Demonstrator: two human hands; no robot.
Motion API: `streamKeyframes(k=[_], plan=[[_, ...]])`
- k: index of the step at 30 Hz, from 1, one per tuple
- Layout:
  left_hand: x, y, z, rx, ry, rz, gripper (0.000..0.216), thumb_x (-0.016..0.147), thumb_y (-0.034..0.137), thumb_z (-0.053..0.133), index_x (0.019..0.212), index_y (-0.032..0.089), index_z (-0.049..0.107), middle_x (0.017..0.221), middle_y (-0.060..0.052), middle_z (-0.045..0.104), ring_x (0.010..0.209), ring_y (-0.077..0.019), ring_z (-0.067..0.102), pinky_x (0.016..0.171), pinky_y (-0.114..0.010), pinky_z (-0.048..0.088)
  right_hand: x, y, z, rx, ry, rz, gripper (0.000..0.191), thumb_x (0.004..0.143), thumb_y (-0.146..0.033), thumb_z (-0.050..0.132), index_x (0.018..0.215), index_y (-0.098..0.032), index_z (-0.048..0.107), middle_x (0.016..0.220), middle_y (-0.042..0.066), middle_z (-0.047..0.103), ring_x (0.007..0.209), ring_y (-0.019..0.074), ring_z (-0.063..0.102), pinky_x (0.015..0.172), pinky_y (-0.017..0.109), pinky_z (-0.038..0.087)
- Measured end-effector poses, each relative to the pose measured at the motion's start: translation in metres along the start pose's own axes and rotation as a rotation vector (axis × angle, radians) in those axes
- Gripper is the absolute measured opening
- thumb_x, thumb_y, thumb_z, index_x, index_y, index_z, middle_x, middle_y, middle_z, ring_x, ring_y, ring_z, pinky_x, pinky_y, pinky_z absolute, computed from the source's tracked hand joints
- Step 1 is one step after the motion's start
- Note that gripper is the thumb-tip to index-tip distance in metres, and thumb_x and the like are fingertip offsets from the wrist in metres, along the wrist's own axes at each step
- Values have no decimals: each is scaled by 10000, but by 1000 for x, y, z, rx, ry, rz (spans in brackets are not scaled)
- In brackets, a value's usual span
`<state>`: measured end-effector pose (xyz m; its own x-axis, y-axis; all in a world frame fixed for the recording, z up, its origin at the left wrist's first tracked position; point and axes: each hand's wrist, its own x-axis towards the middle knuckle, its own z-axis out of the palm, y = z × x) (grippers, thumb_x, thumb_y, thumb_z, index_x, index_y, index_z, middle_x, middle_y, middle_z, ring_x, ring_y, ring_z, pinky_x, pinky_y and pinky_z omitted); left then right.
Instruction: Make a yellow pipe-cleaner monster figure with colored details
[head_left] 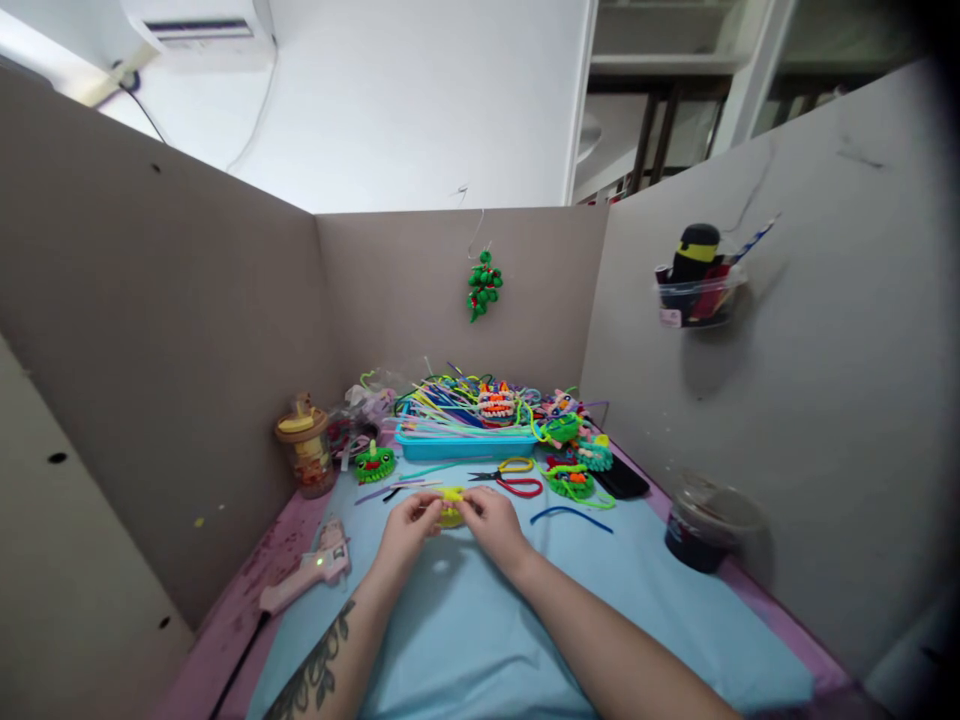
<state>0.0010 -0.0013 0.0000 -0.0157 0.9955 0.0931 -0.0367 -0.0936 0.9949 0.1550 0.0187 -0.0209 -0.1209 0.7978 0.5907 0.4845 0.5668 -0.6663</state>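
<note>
one left hand [407,522]: it is pinching the left side of the yellow piece [451,518].
right hand [491,515]: it is pinching the right side.
yellow piece: it is being held between both hands, over the blue cloth [465,610].

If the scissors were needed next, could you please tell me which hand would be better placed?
Probably the right hand: the scissors lie just beyond it, on its side of the yellow piece, while the left hand is farther off. Both hands hold that piece, though.
</note>
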Motion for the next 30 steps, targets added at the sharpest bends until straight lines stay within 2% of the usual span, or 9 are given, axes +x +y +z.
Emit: streamKeyframes(k=[6, 11, 16, 22, 26, 30], plan=[[0, 0, -1, 72, 74, -22, 360, 628, 468, 655, 710, 118, 663, 689, -57, 666, 662, -183, 618, 544, -250, 481, -4, -5, 0, -142, 24, -96, 107, 746, -146, 555, 746, -205, 644, 721, 38, 639, 746, 183, 553, 686, 275, 409], [4, -5, -4, 134, 105, 57, 335, 660, 457, 612, 675, 123, 643, 641, -45, 644, 590, -167, 587, 522, -250, 454, -5, -7, 2, -76, -12, -109, 94, 744, -164, 574, 809, -203, 630, 762, 37, 621, 764, 176, 545, 708, 277, 415], [6, -6, -5, 81, 100, 189, 266, 654, 371, 610, 754, 128, 649, 717, -56, 657, 658, -182, 589, 596, -273, 456, -4, -8, 4, 81, -120, -68, 247, 728, -241, 636, 969, -192, 613, 884, 51, 604, 816, 171, 545, 708, 267, 433], [5, -4, -4, 42, 107, 261, 166, 669, 293, 595, 736, 147, 635, 744, -49, 645, 740, -190, 588, 691, -292, 456, 0, -7, 3, 163, -139, -54, 163, 815, -193, 503, 869, -172, 655, 810, 55, 625, 771, 156, 561, 695, 258, 431], [6, -3, -5, 46, 112, 277, 176, 673, 300, 599, 753, 147, 637, 759, -51, 645, 751, -191, 589, 694, -293, 456, 1, -9, 3, 179, -151, -26, 171, 797, -162, 498, 822, -166, 667, 778, 49, 639, 756, 156, 568, 692, 256, 428], [6, -2, -6, 42, 86, 224, 221, 660, 318, 631, 783, 135, 639, 798, -66, 657, 754, -193, 594, 688, -293, 461, 0, -7, 5, 216, -144, 22, 165, 759, -140, 518, 824, -172, 666, 800, 41, 654, 753, 154, 577, 690, 253, 432]])
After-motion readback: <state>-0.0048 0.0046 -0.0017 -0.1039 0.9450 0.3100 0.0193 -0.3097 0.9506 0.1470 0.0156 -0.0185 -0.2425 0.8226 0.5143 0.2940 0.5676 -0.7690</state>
